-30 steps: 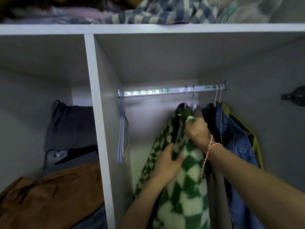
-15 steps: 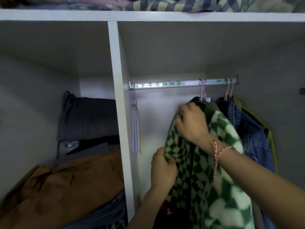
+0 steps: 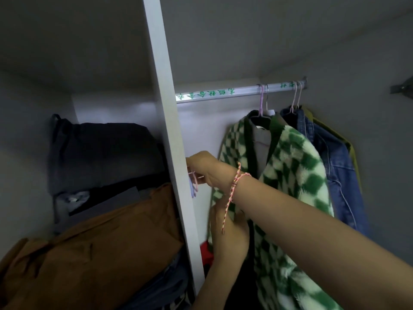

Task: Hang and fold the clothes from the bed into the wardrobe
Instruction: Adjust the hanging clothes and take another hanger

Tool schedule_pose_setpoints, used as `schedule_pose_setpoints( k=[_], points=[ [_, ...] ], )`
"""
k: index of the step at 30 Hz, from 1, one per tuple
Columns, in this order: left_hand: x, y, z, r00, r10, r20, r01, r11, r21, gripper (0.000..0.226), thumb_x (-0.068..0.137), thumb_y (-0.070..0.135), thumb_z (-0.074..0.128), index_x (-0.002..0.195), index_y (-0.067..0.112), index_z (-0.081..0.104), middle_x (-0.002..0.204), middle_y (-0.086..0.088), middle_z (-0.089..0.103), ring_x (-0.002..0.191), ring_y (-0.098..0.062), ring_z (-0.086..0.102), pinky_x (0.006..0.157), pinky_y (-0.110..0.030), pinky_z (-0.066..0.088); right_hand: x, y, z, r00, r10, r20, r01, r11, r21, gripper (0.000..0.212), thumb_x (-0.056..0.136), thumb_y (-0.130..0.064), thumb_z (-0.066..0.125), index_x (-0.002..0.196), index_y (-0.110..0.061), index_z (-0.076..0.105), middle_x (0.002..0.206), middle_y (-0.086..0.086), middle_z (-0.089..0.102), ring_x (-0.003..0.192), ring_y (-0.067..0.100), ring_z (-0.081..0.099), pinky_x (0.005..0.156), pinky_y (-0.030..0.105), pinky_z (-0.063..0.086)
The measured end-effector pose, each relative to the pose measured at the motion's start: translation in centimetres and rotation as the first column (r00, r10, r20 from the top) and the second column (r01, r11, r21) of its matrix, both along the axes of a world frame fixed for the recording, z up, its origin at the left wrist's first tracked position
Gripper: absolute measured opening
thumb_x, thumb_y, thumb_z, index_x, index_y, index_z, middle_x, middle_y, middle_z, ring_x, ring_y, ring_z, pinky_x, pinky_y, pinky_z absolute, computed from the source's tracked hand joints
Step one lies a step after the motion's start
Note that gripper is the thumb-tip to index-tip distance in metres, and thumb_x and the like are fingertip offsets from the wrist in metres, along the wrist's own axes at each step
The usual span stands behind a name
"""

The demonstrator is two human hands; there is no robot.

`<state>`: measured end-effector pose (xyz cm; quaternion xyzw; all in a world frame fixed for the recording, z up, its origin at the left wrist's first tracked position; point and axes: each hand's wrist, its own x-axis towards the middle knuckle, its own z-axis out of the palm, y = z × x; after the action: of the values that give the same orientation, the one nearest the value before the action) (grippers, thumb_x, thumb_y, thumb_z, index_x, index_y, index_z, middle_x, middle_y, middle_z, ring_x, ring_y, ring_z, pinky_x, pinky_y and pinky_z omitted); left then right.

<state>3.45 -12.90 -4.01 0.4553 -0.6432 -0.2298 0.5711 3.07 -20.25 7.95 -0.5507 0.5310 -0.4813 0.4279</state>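
In the head view, the green checked jacket [image 3: 297, 166] hangs on a hanger from the wardrobe rail [image 3: 223, 93] at about 1 o'clock, just beside a denim jacket [image 3: 339, 171] at 3 o'clock. The right hand [image 3: 202, 167], a corded bracelet [image 3: 232, 186] on its wrist, reaches across to the white divider [image 3: 169, 130] at centre, its fingers [image 3: 196, 179] curled round thin spare hangers [image 3: 194, 186]. At 6 o'clock the left hand [image 3: 230, 233] lies against the checked jacket's front edge. The right forearm covers its fingers, so I cannot tell their state. Left of the divider, a brown garment [image 3: 100, 253] lies at 8 o'clock below a dark bag [image 3: 100, 153].
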Motion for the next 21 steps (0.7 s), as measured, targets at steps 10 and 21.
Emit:
schedule_pose_setpoints(
  k=[10,21],
  points=[
    [1.2,0.3,-0.8,0.995,0.016,-0.098,0.001,0.985,0.173,0.039,0.092,0.005,0.049,0.13,0.011,0.046,0.128,-0.004,0.05,0.116,-0.014,0.046,0.093,-0.02,0.036,-3.5,-0.7,0.3,0.876,-0.453,-0.166,0.392,0.869,-0.303,0.019,0.089,-0.01,0.053,0.092,0.006,0.062,0.092,0.021,0.062,0.082,0.03,0.054,0.061,0.024,0.033],
    [-1.0,1.0,1.8,0.993,0.048,-0.109,-0.023,0.975,0.223,0.037,0.095,0.012,0.047,0.13,0.021,0.047,0.132,0.002,0.048,0.116,-0.009,0.045,0.105,-0.028,0.036,-8.9,2.1,0.6,0.889,-0.454,-0.059,0.383,0.808,-0.448,0.033,0.094,-0.016,0.052,0.062,-0.012,0.061,0.059,-0.001,0.051,0.065,0.015,0.051,0.061,0.025,0.037]
  ],
)
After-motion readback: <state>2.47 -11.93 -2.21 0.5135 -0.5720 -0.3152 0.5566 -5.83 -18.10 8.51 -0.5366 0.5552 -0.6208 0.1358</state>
